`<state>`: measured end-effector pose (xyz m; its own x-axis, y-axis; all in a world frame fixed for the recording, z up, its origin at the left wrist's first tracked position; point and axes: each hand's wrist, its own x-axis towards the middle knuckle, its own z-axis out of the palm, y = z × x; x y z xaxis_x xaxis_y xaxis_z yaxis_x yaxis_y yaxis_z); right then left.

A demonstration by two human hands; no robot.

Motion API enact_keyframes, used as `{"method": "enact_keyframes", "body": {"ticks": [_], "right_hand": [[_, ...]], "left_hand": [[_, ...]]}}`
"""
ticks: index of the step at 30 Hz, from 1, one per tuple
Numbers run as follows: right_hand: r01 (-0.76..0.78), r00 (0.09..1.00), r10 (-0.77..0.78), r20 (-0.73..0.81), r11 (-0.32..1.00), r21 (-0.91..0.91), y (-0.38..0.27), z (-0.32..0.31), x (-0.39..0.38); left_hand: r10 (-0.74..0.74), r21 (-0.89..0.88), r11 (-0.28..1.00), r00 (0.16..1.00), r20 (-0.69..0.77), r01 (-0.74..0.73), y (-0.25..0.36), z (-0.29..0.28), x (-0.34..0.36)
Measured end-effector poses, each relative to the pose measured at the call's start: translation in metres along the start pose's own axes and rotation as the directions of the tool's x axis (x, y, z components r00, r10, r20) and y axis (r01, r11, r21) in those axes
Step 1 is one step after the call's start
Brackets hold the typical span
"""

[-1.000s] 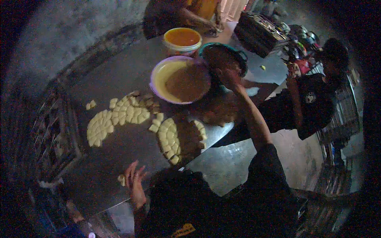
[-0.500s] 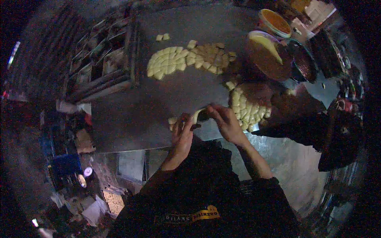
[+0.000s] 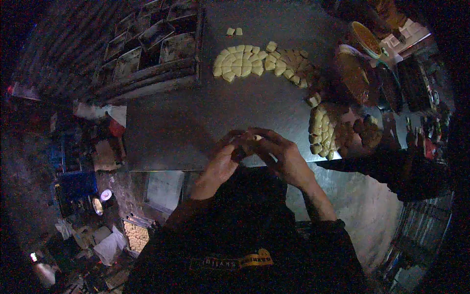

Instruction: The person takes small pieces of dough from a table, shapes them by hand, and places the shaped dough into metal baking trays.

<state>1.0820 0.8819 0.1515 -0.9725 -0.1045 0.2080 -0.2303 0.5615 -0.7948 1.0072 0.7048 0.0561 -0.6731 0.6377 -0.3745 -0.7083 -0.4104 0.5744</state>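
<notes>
My left hand (image 3: 226, 160) and my right hand (image 3: 281, 158) meet above the near edge of the steel table (image 3: 176, 127), fingers curled around a small pale piece of dough (image 3: 256, 137), mostly hidden by the fingers. Cut pale dough pieces (image 3: 238, 62) lie grouped on the far middle of the table, partly in shadow at their right. Two loose pieces (image 3: 234, 31) sit apart behind them. Another cluster of dough pieces (image 3: 323, 131) lies to the right of my hands.
Wide bowls with brown contents (image 3: 356, 78) and an orange-filled tub (image 3: 365, 40) stand at back right. A rack of metal tins (image 3: 152, 44) is at back left. Co-workers' dark clothing (image 3: 411, 179) and arm show at right. A tray of small round pieces (image 3: 136, 235) is low at left.
My right hand has come back from the dark-filled bowl to join my left hand. The flattened dough they held has become more enclosed by the fingers. The view has shifted with my head.
</notes>
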Motion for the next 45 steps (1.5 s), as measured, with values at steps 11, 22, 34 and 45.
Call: {"method": "enact_keyframes", "body": {"ticks": [11,22,34,45], "right_hand": [[-0.213,0.975,0.222,-0.021,0.957,0.197,0.016,-0.021,-0.039],[-0.065,0.986,0.106,0.132,0.957,-0.283,0.097,-0.037,-0.083],[-0.14,0.936,0.029,0.35,0.944,0.297,0.097,-0.11,-0.089],[0.239,0.956,-0.189,0.224,0.945,-0.222,0.003,-0.072,-0.084]], "left_hand": [[0.243,0.87,0.354,0.932,0.27,-0.344,0.003,0.042,-0.038],[0.22,0.498,0.865,0.942,-0.255,-0.067,-0.079,0.06,-0.006],[-0.042,0.527,0.848,0.999,-0.023,0.048,-0.1,0.131,-0.019],[0.267,0.85,0.508,0.964,-0.004,-0.137,-0.112,0.073,-0.072]]}}
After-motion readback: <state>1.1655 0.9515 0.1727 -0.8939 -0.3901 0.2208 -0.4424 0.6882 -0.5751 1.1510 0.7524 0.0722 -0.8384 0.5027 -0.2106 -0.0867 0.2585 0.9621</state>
